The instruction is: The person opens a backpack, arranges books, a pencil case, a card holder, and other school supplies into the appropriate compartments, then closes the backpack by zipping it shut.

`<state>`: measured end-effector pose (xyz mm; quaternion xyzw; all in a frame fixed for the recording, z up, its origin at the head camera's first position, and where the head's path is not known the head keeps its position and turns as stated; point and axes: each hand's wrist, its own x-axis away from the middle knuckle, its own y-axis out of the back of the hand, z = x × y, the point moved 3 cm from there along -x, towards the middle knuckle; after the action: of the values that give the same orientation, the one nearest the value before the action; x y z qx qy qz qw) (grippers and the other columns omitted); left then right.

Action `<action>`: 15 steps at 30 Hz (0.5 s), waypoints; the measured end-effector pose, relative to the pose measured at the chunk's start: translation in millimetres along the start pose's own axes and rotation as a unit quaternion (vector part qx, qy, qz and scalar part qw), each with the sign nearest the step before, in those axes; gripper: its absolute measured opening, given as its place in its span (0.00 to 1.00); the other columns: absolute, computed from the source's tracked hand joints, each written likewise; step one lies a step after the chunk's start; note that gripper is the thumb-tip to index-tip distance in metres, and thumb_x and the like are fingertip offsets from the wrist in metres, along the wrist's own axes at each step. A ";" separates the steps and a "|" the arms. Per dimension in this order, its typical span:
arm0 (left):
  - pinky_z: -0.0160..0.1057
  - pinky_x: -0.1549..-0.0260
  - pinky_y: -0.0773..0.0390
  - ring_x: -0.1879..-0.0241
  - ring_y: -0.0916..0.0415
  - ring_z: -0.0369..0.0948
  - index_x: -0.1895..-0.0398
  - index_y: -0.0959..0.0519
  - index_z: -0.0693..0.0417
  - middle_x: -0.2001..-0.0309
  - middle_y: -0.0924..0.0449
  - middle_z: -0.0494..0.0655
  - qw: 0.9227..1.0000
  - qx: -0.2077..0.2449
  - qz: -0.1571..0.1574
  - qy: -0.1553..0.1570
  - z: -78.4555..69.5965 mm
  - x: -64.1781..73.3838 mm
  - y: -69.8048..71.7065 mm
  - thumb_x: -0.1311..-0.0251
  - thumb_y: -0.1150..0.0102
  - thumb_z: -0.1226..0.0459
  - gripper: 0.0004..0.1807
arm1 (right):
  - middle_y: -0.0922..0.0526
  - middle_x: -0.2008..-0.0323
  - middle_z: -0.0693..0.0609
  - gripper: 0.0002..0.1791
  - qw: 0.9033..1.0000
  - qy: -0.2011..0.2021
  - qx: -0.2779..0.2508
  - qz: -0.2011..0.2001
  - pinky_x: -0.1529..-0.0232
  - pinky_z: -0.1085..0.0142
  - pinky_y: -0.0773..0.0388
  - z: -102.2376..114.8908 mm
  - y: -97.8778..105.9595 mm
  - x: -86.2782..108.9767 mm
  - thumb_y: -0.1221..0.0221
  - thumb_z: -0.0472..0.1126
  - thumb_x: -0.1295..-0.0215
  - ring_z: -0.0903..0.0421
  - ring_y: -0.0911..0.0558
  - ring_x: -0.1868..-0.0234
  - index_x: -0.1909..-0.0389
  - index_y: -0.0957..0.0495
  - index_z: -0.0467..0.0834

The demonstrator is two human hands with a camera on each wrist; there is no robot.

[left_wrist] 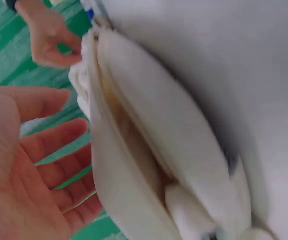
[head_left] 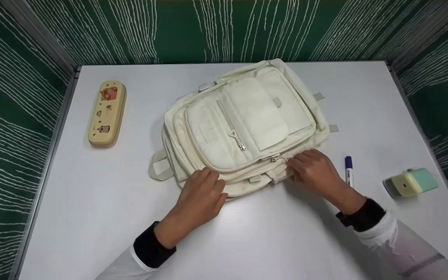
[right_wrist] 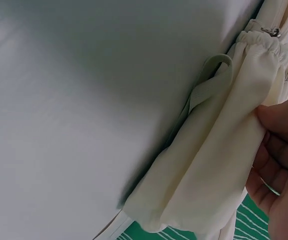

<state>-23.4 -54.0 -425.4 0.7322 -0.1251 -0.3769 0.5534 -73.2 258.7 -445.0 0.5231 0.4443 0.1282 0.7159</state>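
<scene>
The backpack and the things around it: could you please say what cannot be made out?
Left wrist view: depths of the backpack, hidden by its fabric and shadow.
Head view: lower end of the marker, covered by the right hand near its wrist.
Head view: marker's lettering, too small.
Right wrist view: right hand, cut off by the right edge.

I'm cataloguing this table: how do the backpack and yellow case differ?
The backpack is far larger than the yellow case. The backpack is plain cream; the yellow case carries cartoon prints. The backpack has a gaping opening, while the yellow case looks closed. Both lie on the white table.
</scene>
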 end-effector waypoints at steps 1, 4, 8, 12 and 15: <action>0.40 0.67 0.28 0.64 0.27 0.46 0.75 0.21 0.55 0.68 0.25 0.48 1.000 -0.017 0.010 -0.004 -2.8 1.1 -3.1 0.44 0.27 0.64 0.10 | 0.17 0.76 0.47 0.13 1.000 0.001 0.000 -0.001 0.73 0.56 0.23 2.6 0.4 -0.2 0.37 0.20 0.57 0.47 0.18 0.74 0.71 0.17 0.37; 0.38 0.69 0.29 0.64 0.27 0.45 0.75 0.19 0.55 0.69 0.25 0.48 0.998 -0.057 0.033 -0.006 -3.4 2.6 -8.1 0.45 0.24 0.63 0.11 | 0.17 0.76 0.47 0.12 1.000 0.004 0.000 -0.001 0.74 0.57 0.23 9.9 0.8 -0.3 0.36 0.20 0.57 0.48 0.18 0.74 0.71 0.17 0.37; 0.37 0.70 0.30 0.65 0.27 0.44 0.74 0.15 0.55 0.69 0.25 0.46 0.996 -0.067 0.052 -0.009 4.4 3.7 -10.0 0.49 0.22 0.69 0.08 | 0.17 0.77 0.49 0.10 1.000 0.004 -0.002 0.005 0.74 0.58 0.25 19.3 -0.7 0.2 0.37 0.22 0.56 0.49 0.19 0.76 0.72 0.17 0.38; 0.38 0.71 0.29 0.66 0.27 0.45 0.74 0.14 0.57 0.70 0.24 0.47 0.996 -0.059 0.061 0.000 15.0 5.1 -13.1 0.52 0.24 0.75 0.08 | 0.17 0.77 0.50 0.12 1.000 0.011 -0.007 0.001 0.75 0.60 0.26 29.6 -1.2 -0.5 0.37 0.21 0.57 0.51 0.21 0.77 0.73 0.17 0.39; 0.39 0.71 0.27 0.67 0.27 0.45 0.74 0.14 0.59 0.71 0.25 0.48 0.998 -0.033 0.059 0.019 24.2 5.5 -14.3 0.52 0.25 0.78 0.08 | 0.17 0.75 0.50 0.12 1.000 0.024 -0.016 0.003 0.75 0.61 0.26 35.5 0.0 -0.6 0.37 0.21 0.56 0.51 0.20 0.75 0.72 0.16 0.39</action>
<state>-39.7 -69.5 -443.0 0.7117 -0.1446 -0.3339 0.6010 -46.3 235.8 -442.6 0.5094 0.4580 0.1497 0.7130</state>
